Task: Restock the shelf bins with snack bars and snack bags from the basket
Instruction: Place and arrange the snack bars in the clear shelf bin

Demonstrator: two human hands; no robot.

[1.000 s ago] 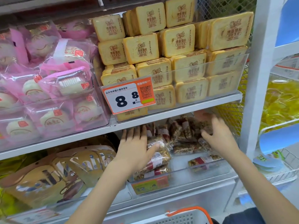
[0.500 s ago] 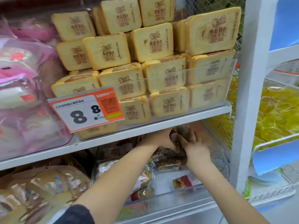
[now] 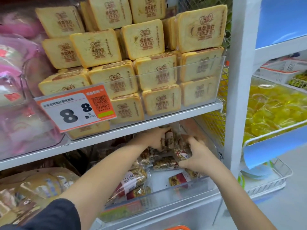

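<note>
Now both hands reach deeper into the clear bin (image 3: 166, 195) than half a second ago. Left hand (image 3: 153, 138), at 11 o'clock, and right hand (image 3: 197, 156), at 3 o'clock, curl fingers around a cluster of snack bars (image 3: 172, 146) at the bin's rear.

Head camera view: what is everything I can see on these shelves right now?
Toast-slice packs: many, pale yellow, stacked in the clear bin on the upper shelf.
Price tag: one, orange and white, on that bin's front.
Pink-wrapped buns: several, upper shelf, left bin.
Snack bars: many, brown with red labels, in the clear bin on the lower shelf.
Gold bags: a few, lower left.
Yellow packets: many, neighbouring rack on the right.
Left hand: deep in the lower bin, on the bars.
Right hand: grips bars beside it.
</note>
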